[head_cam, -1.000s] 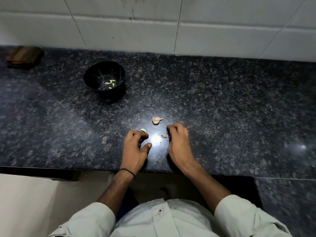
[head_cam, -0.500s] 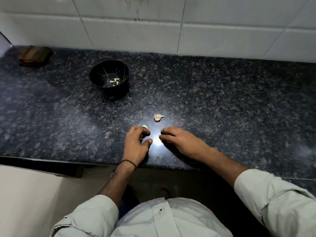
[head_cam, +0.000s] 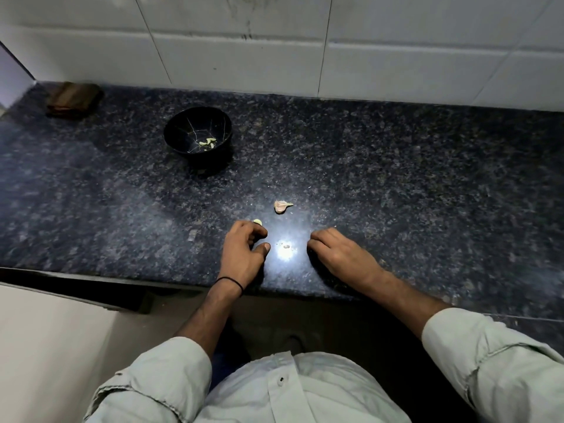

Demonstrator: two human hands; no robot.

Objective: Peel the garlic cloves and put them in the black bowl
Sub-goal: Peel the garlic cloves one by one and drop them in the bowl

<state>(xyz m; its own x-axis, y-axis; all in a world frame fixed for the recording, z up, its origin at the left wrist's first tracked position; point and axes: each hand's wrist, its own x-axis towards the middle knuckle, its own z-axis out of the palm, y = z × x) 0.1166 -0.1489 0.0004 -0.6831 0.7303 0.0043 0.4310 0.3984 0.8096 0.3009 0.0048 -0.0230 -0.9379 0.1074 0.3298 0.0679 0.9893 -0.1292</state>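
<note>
**Granite counter: one clove in hand, one still in its skin**

Black and glossy, the bowl [head_cam: 197, 132] is stood toward the tiled wall, left of and well beyond the unpeeled clove [head_cam: 282, 206]; a few pale peeled cloves [head_cam: 208, 143] are seen on its floor. It is probably kept back there to leave the working patch free.

Nearer than the unpeeled clove and just to its left, the left hand [head_cam: 242, 250] is rested on the granite counter [head_cam: 396, 184] with fingers curled. A peeled clove [head_cam: 258, 221] is pinched at its fingertips, seemingly ready to be carried to the bowl.

The unpeeled clove is left lying apart from both hands, presumably next in turn.

Right of it and nearer, the right hand [head_cam: 341, 254] is laid knuckles up, fingers bent under; whether anything is gripped beneath cannot be told.
</note>
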